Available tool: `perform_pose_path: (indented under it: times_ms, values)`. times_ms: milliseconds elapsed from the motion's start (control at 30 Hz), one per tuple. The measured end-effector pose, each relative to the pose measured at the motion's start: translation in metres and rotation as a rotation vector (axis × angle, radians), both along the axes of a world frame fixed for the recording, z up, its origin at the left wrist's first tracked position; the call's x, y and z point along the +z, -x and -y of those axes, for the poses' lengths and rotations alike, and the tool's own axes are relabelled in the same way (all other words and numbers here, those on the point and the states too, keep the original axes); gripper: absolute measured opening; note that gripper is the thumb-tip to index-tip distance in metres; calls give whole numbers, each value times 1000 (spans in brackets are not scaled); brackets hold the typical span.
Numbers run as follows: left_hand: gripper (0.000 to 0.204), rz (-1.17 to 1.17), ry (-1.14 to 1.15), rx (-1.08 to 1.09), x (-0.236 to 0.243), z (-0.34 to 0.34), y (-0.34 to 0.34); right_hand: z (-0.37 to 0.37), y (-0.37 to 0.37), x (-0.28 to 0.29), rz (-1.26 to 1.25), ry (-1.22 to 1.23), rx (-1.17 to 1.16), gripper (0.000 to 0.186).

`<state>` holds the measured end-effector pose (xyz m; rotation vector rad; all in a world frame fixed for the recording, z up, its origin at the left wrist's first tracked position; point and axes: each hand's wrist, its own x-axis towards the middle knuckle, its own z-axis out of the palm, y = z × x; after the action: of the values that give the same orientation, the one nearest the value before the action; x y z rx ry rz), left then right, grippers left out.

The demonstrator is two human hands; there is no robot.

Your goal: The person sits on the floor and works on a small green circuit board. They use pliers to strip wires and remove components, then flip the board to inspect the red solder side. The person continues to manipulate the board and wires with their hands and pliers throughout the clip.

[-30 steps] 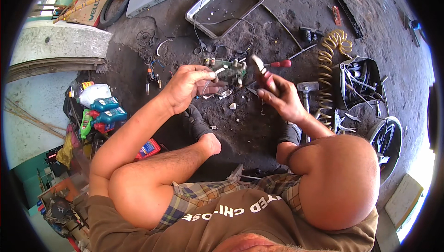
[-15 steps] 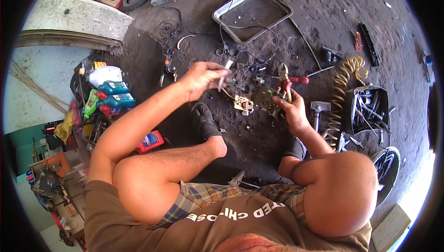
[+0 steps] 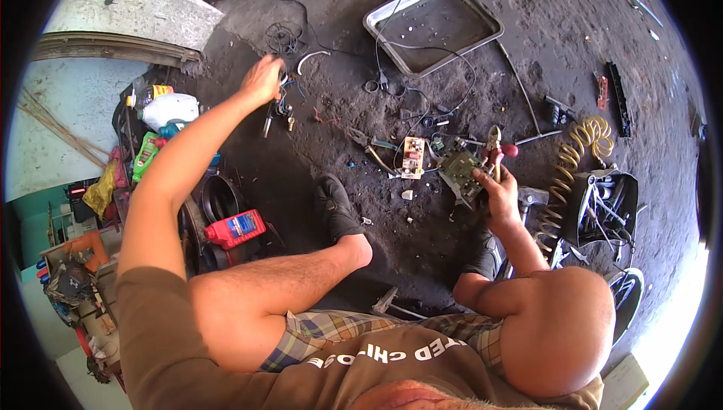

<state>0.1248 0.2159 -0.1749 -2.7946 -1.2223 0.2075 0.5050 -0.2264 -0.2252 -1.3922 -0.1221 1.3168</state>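
Note:
My left hand (image 3: 263,80) is stretched out to the far left, its fingers curled and slightly blurred, above small metal parts (image 3: 282,112) and wires. What it holds, if anything, is hidden. My right hand (image 3: 500,193) grips the edge of a green circuit board (image 3: 461,173) together with red-handled pliers (image 3: 495,139), whose jaws point away from me. Left of that board, a smaller tan circuit board (image 3: 413,157) lies on the ground. Another pair of pliers (image 3: 361,139) lies beside it, to the left.
A metal tray (image 3: 433,71) rests on the dark soil ahead. Coiled yellow hose (image 3: 557,184), a hammer (image 3: 533,198) and a black tool bin (image 3: 602,210) stand at right. At left are bottles (image 3: 169,111) and a red container (image 3: 236,228). A black cord (image 3: 380,26) crosses the tray.
My left hand has swung forward and left, away from the boards; the white tube it held no longer shows. My right hand still holds the green board and pliers. The view has shifted slightly.

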Motion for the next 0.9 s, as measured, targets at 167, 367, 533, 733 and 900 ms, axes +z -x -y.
perform_pose_path:
  times_ms: [167,367,533,733,900]
  values:
    - [41,-223,287,144,-55,-56,-18,-1,-15,-36,18,43,-48,38]
    - [43,-223,283,390,-133,-68,-3,-1,-25,-59,84,140,15,37]
    - [17,179,135,258,-153,-39,-1,13,-38,-77,216,211,48,49]
    - [13,547,267,328,-103,-16,-17,23,-56,-91,725,387,154,56]
    - [11,711,658,94,-30,0,-30,26,-69,-78,1046,371,83,44]
